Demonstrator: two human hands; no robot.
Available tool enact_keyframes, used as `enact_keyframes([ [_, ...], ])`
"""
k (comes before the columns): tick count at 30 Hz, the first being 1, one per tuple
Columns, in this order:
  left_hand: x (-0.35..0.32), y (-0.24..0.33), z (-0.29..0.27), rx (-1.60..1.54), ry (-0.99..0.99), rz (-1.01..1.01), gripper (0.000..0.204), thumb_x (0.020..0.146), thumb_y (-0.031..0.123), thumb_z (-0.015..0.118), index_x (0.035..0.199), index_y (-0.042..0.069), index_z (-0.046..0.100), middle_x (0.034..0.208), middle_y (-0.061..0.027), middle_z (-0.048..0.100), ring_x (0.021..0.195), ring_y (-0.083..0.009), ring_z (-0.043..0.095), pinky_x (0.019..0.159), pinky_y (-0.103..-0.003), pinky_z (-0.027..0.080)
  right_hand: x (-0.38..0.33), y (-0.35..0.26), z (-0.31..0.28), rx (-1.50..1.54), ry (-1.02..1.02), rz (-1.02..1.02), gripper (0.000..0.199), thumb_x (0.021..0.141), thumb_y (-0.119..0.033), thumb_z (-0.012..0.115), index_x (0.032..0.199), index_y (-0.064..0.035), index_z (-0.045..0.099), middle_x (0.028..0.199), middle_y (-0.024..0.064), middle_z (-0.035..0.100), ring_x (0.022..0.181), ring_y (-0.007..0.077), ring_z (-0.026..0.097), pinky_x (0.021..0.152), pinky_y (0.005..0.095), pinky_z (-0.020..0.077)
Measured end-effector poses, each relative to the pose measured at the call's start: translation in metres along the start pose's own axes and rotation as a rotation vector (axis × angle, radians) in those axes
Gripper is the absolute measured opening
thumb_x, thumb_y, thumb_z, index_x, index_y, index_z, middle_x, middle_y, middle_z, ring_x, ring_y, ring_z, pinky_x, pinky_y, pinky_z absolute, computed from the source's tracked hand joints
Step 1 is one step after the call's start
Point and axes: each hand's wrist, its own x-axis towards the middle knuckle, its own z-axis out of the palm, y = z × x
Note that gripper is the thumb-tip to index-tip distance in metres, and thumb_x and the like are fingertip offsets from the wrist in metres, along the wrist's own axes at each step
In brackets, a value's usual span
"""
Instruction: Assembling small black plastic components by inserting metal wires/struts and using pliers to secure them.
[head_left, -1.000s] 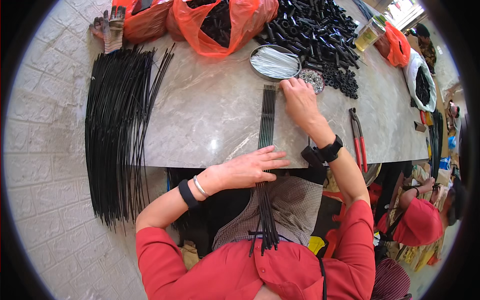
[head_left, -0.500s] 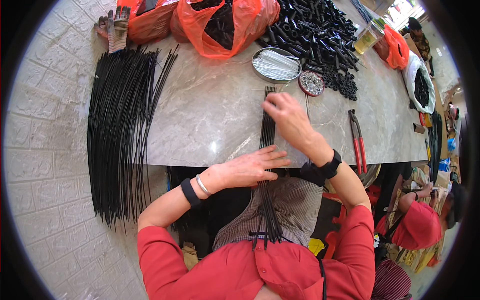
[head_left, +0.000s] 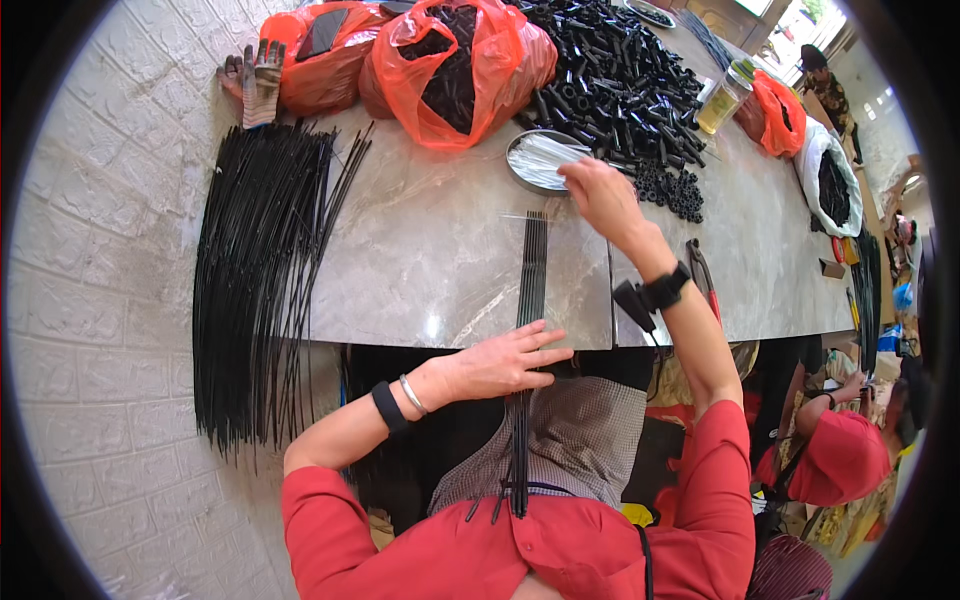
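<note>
Rods [head_left: 528, 300] lay on the table [head_left: 430, 260], a bundle [head_left: 260, 280] to their left. Bags [head_left: 450, 60] and a dish [head_left: 540, 160] sat behind.

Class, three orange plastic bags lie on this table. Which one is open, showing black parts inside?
The big middle bag, beside the pile of black tubes; its mouth gapes open.

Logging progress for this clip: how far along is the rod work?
Done: nothing clearly finished. In hand: left hand flat on a small rod bundle at the table edge; right hand at the metal dish. Left: a big pile of black rods waits.
</note>
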Motion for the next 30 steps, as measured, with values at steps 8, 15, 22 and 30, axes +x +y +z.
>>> enact_keyframes([
  [8, -0.001, -0.002, 0.004, -0.022, 0.062, -0.010, 0.029, 0.074, 0.008, 0.064, 0.103, 0.007, 0.062, 0.138, -0.0106, 0.044, 0.136, -0.0324, 0.034, 0.113, -0.048, 0.030, 0.040, 0.017, 0.029, -0.324, -0.101, 0.021, 0.013, 0.083, -0.011, 0.056, 0.085, -0.0036, 0.066, 0.092, 0.0098, 0.061, 0.093, 0.0282, 0.060, 0.076, 0.0412, 0.0506],
  [15, -0.002, -0.005, 0.004, -0.029, 0.060, -0.006, 0.030, 0.072, 0.008, 0.064, 0.102, 0.007, 0.062, 0.139, -0.0100, 0.043, 0.136, -0.0320, 0.033, 0.113, -0.048, 0.029, 0.042, 0.017, 0.028, -0.140, -0.071, 0.121, 0.013, 0.080, -0.011, 0.056, 0.081, -0.0026, 0.066, 0.089, 0.0135, 0.063, 0.089, 0.0324, 0.062, 0.077, 0.0428, 0.0501],
  [22, -0.002, -0.004, 0.005, -0.042, 0.041, -0.012, 0.031, 0.072, 0.008, 0.064, 0.102, 0.008, 0.062, 0.139, -0.0098, 0.044, 0.135, -0.0320, 0.034, 0.114, -0.049, 0.027, 0.038, 0.018, 0.017, -0.035, -0.045, 0.165, 0.014, 0.079, -0.014, 0.060, 0.084, -0.0069, 0.070, 0.088, 0.0130, 0.067, 0.088, 0.0318, 0.064, 0.077, 0.0409, 0.0504],
  [30, -0.005, -0.004, 0.003, -0.033, 0.042, -0.017, 0.032, 0.069, 0.007, 0.067, 0.101, 0.007, 0.063, 0.139, -0.0101, 0.044, 0.135, -0.0319, 0.034, 0.114, -0.049, 0.028, -0.002, -0.007, -0.019, 0.228, -0.017, 0.178, 0.013, 0.082, -0.014, 0.061, 0.086, -0.0055, 0.070, 0.087, 0.0133, 0.066, 0.085, 0.0323, 0.063, 0.076, 0.0399, 0.0492],
])
